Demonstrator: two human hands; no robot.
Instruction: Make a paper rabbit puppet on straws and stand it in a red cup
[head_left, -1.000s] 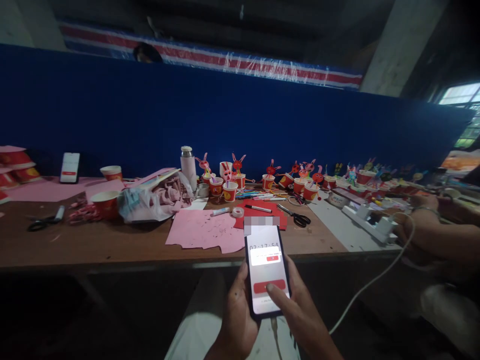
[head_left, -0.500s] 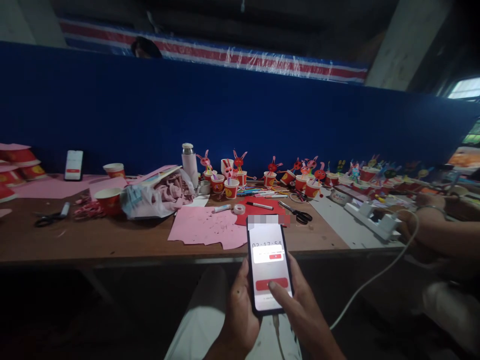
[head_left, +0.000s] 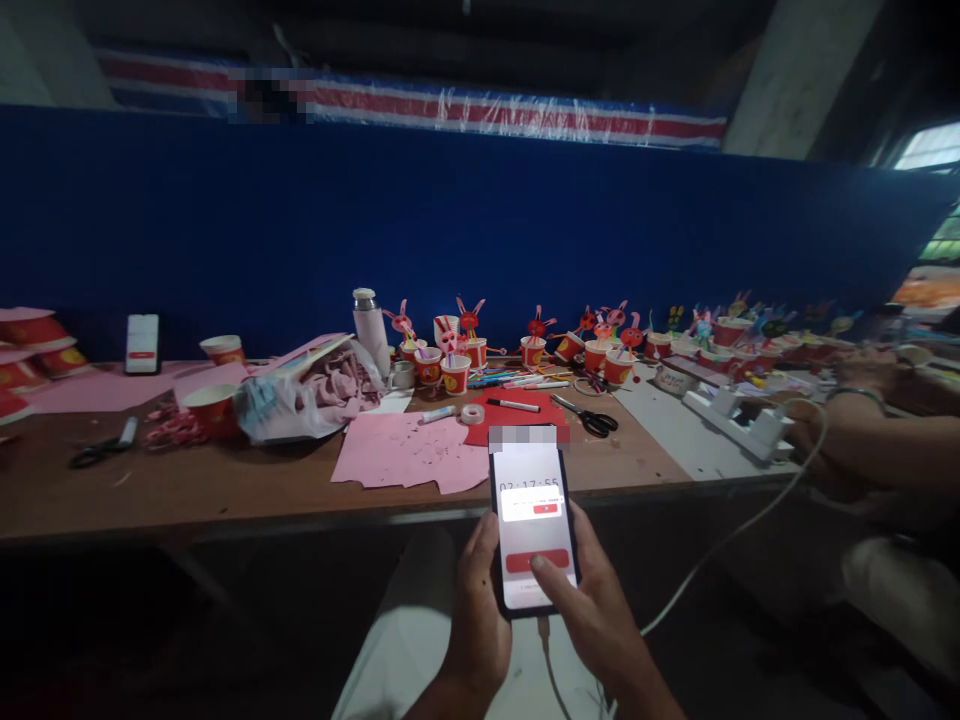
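A lit smartphone (head_left: 536, 540) is held upright over my lap, below the table's front edge, with a cable coming out of its lower end. My left hand (head_left: 480, 600) is wrapped round its left side. On the right side, my right hand (head_left: 592, 590) grips the phone, its thumb lying over the red button on the screen. The display shows a timer reading and a small white pop-up box. Just beyond the phone lie a pink paper sheet (head_left: 409, 455), a red paper sheet (head_left: 502, 418), a marker (head_left: 514, 405), a roll of tape (head_left: 472, 413) and black-handled scissors (head_left: 596, 420).
Several red paper cups with rabbit figures (head_left: 456, 372) line the table's back beside a thermos (head_left: 371, 335). A plastic bag of scraps (head_left: 315, 395) sits left of them. A power strip (head_left: 739, 425) lies at right, near another person's arm (head_left: 862, 430). A blue partition (head_left: 450, 220) rises behind.
The timer has advanced by one second. My hands and the phone sit slightly further left and higher in view, and the table scene has shifted a little left with the camera.
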